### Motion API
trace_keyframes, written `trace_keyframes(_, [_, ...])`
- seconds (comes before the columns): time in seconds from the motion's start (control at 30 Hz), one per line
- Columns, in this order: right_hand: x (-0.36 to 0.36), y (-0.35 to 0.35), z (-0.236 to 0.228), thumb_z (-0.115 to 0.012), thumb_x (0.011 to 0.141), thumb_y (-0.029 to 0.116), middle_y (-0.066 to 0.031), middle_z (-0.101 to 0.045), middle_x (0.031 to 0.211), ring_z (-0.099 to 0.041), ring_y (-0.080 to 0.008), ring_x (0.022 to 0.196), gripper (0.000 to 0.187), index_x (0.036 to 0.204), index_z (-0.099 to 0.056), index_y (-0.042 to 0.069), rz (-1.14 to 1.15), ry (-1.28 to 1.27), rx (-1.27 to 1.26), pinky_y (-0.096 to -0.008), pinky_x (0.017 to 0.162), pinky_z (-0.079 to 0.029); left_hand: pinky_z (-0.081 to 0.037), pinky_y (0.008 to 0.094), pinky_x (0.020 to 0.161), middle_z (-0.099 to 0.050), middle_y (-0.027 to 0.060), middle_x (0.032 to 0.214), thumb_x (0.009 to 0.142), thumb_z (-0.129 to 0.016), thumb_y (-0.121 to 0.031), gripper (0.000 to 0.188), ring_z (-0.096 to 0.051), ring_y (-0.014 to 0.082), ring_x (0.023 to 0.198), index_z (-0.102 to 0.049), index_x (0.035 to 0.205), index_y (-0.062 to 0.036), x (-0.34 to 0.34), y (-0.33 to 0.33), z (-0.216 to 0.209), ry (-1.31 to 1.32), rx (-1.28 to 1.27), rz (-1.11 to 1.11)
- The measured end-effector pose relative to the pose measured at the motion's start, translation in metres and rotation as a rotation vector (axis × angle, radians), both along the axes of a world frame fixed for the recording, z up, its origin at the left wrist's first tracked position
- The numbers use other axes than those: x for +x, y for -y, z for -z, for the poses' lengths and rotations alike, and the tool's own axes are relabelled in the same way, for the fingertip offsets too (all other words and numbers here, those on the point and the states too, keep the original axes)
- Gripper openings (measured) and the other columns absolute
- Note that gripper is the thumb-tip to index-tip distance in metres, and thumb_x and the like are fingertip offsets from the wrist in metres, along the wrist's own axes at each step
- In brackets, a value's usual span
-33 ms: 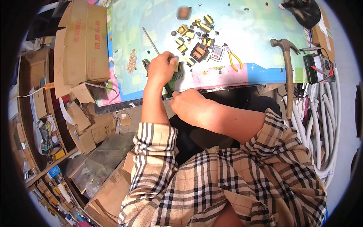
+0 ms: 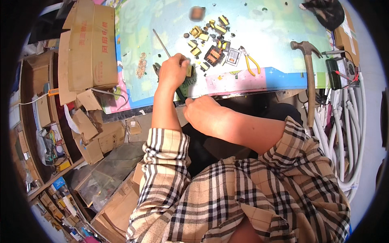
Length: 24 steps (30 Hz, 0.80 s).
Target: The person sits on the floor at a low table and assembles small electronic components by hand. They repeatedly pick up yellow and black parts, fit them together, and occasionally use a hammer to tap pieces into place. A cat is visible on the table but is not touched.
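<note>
My left hand [image 2: 172, 72] is closed at the table's near side, its fingers curled downward. A screwdriver's metal shaft [image 2: 161, 42] runs from the table into its fingers; what they hold is hidden. Beside the fingers sits a yellow-and-black transformer [image 2: 189, 71]. Dark plier jaws [image 2: 157, 67] show left of this hand. My right hand [image 2: 202, 115] is closed at the table edge, against the end of a dark green handle [image 2: 180, 95] that comes out from under my left wrist. Which tool the handle belongs to I cannot tell.
Several small transformers and coils [image 2: 214, 54] lie mid-table, with yellow-handled cutters [image 2: 252, 65] beside them. Copper scraps [image 2: 141, 65] are at left. A hammer [image 2: 309, 77] overhangs the right edge, near a meter [image 2: 337, 73]. A cat [image 2: 326, 14] lies far right; a cardboard box [image 2: 91, 48] stands left.
</note>
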State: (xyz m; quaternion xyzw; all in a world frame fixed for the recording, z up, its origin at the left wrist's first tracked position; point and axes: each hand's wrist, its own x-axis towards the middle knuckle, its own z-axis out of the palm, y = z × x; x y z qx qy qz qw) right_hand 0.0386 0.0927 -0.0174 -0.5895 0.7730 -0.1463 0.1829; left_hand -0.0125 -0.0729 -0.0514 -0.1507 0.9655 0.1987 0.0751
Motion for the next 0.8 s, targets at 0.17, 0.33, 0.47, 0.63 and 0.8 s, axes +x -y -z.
trace_keyframes(0.17, [0.0,-0.004,-0.017,-0.061,0.078,0.01,-0.0131,-0.065,0.094,-0.068,-0.0239,0.075,0.021,0.096,-0.065,0.0,-0.062,0.027,0.063,-0.0336,0.062,-0.054,-0.05,0.0435,0.079,-0.069,0.0164,0.089,0.086,-0.061,-0.022,0.021,-0.065,0.0359,0.088,-0.067,0.099,-0.0061,-0.012,0.022,0.02,0.024,-0.049,-0.05])
trace_keyframes(0.33, [-0.004,-0.003,-0.025,-0.071,0.074,0.018,-0.0076,-0.066,0.102,-0.061,-0.0189,0.1,0.025,0.098,-0.072,0.009,-0.024,0.132,0.148,-0.0316,0.073,-0.052,-0.05,0.0431,0.079,-0.069,0.0167,0.091,0.086,-0.062,-0.021,0.02,-0.065,0.0362,0.089,-0.068,0.099,-0.0066,-0.016,0.023,0.026,0.04,-0.048,-0.04])
trace_keyframes(0.47, [-0.001,-0.003,-0.019,-0.063,0.077,0.011,-0.0135,-0.064,0.096,-0.068,-0.0239,0.076,0.022,0.097,-0.066,0.001,-0.025,0.067,0.067,-0.0335,0.063,-0.054,-0.05,0.0444,0.079,-0.069,0.0184,0.091,0.085,-0.062,-0.022,0.022,-0.065,0.0371,0.089,-0.067,0.099,-0.0058,-0.015,0.023,0.029,0.043,-0.016,-0.025])
trace_keyframes(0.63, [-0.003,0.004,-0.016,-0.062,0.078,0.011,-0.0165,-0.064,0.101,-0.068,-0.0248,0.082,0.025,0.101,-0.065,0.001,-0.039,0.108,0.081,-0.0345,0.066,-0.054,-0.05,0.0441,0.079,-0.069,0.0183,0.091,0.086,-0.062,-0.021,0.021,-0.066,0.0371,0.088,-0.067,0.098,-0.0056,-0.021,0.007,0.023,0.022,-0.011,-0.052])
trace_keyframes(0.8, [-0.006,0.005,-0.017,-0.062,0.078,0.01,-0.0166,-0.064,0.101,-0.068,-0.0254,0.083,0.024,0.1,-0.065,0.0,-0.016,0.151,0.096,-0.0351,0.067,-0.054,-0.049,0.042,0.083,-0.066,0.0163,0.102,0.087,-0.061,-0.018,0.022,-0.064,0.0341,0.095,-0.066,0.105,-0.0068,-0.031,-0.015,0.005,-0.12,0.024,-0.037])
